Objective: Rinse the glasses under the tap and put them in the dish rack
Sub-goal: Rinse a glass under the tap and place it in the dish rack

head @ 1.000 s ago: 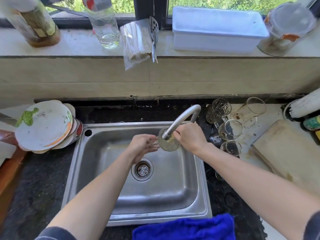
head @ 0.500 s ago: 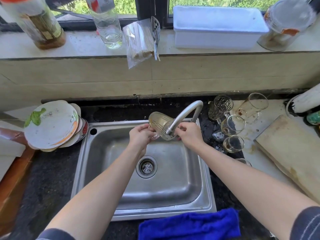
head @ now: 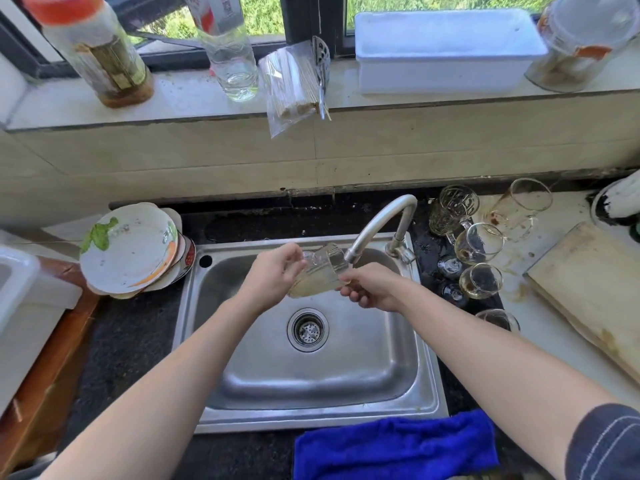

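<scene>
Our left hand (head: 273,278) curls round one end of the glass (head: 320,273), holding it tilted just below the tap (head: 375,225) over the sink (head: 311,419), probably to catch water; our right hand (head: 372,289) pinches its other edge, steadying it.

One glass (head: 320,273) over the sink (head: 346,368); at least five glasses (head: 479,242) right of it; one blue cloth (head: 394,445) in front; one plate stack (head: 131,247) left.
</scene>
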Action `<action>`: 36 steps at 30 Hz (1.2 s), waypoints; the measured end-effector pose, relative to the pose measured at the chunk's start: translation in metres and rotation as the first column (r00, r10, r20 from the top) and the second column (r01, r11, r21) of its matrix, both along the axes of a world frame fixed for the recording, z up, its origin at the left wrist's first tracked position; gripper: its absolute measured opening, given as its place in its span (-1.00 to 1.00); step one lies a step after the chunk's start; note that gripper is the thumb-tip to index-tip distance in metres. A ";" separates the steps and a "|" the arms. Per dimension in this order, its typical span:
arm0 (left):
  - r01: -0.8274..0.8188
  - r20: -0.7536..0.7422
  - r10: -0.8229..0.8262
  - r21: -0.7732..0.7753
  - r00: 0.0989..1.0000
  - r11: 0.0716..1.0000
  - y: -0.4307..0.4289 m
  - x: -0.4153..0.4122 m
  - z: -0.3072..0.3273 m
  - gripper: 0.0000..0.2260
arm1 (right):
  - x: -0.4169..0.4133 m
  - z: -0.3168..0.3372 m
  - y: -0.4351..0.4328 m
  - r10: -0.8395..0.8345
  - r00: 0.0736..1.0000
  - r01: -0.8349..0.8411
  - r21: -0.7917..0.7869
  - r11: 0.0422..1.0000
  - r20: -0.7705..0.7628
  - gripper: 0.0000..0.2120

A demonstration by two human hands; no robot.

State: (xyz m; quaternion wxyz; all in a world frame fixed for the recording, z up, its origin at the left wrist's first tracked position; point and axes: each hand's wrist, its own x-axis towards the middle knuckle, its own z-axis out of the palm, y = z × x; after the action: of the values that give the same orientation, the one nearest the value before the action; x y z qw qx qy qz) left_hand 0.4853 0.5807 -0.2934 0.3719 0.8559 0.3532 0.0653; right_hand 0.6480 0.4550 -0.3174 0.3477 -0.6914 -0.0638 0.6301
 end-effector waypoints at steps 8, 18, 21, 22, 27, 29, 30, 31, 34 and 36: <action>-0.171 0.004 0.215 -0.587 0.977 0.791 -0.013 0.003 -0.014 -0.85 | 0.028 0.029 0.002 0.288 0.875 -0.279 -0.081 0.957 0.389 -0.78; -0.098 -0.017 0.124 -0.725 0.992 0.682 -0.053 0.041 -0.038 -0.87 | 0.054 0.066 0.002 0.591 0.414 -0.463 -0.399 0.791 0.692 -0.79; -0.066 -0.032 0.059 -0.632 0.998 0.772 -0.052 0.052 -0.042 -0.89 | 0.049 0.075 -0.001 0.586 0.135 -0.476 -0.466 0.746 0.799 -0.79; -0.059 -0.043 0.041 -0.586 0.998 0.808 -0.051 0.054 -0.042 -0.90 | 0.048 0.074 -0.004 0.560 0.061 -0.479 -0.468 0.743 0.826 -0.78; -0.041 -0.035 0.034 -0.213 0.999 0.976 -0.039 0.062 -0.034 -0.92 | 0.056 0.052 -0.020 0.367 -0.011 -0.471 -0.329 0.819 0.930 -0.71; -0.062 0.042 0.065 -0.066 0.997 0.996 -0.038 0.059 -0.023 -0.89 | 0.057 0.038 -0.022 0.233 0.071 -0.435 -0.180 0.882 0.970 -0.71; -0.066 0.084 0.066 -0.005 0.994 0.998 -0.037 0.057 -0.020 -0.89 | 0.056 0.033 -0.022 0.170 0.138 -0.406 -0.101 0.908 0.976 -0.72; -0.056 0.123 0.049 0.048 0.991 0.997 -0.035 0.053 -0.017 -0.91 | 0.052 0.028 -0.021 0.122 0.224 -0.369 -0.031 0.929 0.967 -0.72; -0.006 0.100 -0.009 0.157 0.995 0.988 -0.026 0.042 -0.009 -0.92 | 0.037 0.019 -0.012 0.032 0.527 -0.262 0.127 0.957 0.850 -0.70; 0.009 0.013 -0.012 0.230 1.000 0.973 -0.019 0.033 -0.004 -0.93 | 0.026 0.011 -0.004 -0.005 0.730 -0.168 0.186 0.968 0.683 -0.68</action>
State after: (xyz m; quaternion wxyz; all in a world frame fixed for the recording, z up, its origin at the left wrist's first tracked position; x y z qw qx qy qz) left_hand 0.5179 0.5617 -0.2974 0.2730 0.8947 0.3360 0.1098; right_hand 0.6739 0.4507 -0.3061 0.3514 -0.8237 -0.2906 0.3372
